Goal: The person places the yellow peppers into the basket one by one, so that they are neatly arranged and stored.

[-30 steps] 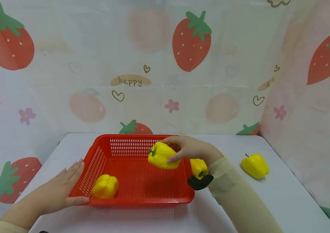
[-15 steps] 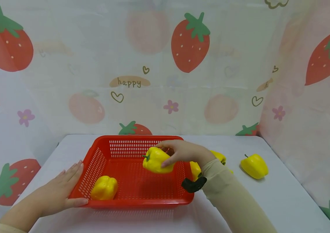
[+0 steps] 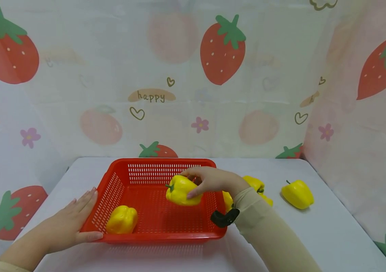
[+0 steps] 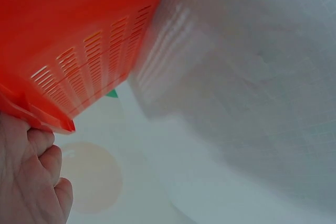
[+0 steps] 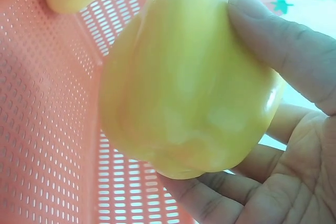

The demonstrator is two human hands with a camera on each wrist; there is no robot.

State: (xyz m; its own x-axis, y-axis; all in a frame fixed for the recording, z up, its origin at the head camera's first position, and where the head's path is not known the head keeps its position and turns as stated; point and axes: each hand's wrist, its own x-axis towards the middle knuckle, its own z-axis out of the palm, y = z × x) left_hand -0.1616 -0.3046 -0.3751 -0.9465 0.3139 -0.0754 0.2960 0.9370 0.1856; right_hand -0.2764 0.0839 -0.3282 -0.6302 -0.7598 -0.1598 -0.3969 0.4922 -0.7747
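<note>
My right hand (image 3: pixel 210 182) holds a yellow bell pepper (image 3: pixel 180 192) over the right part of the red basket (image 3: pixel 155 237). In the right wrist view the thumb lies along one side of this pepper (image 5: pixel 189 87), the fingers round the other; its green stem points left in the head view. Inside the basket, at its front left corner, lies another yellow bell pepper (image 3: pixel 122 220). My left hand (image 3: pixel 68 223) rests against the basket's left side, fingers extended along the rim and thumb at the front edge. In the left wrist view its palm (image 4: pixel 26 177) shows beside the rim.
Several more yellow peppers stand right of the basket, among them one pepper (image 3: pixel 255 183) partly behind my right forearm. A separate yellow pepper (image 3: pixel 297 194) lies farther right on the white table (image 3: pixel 332 234). A strawberry-print curtain (image 3: pixel 186 75) surrounds the back and sides.
My right hand has moved left and slightly down over the basket with the bell pepper, showing more of the peppers behind the forearm. My left hand stays at the basket's side.
</note>
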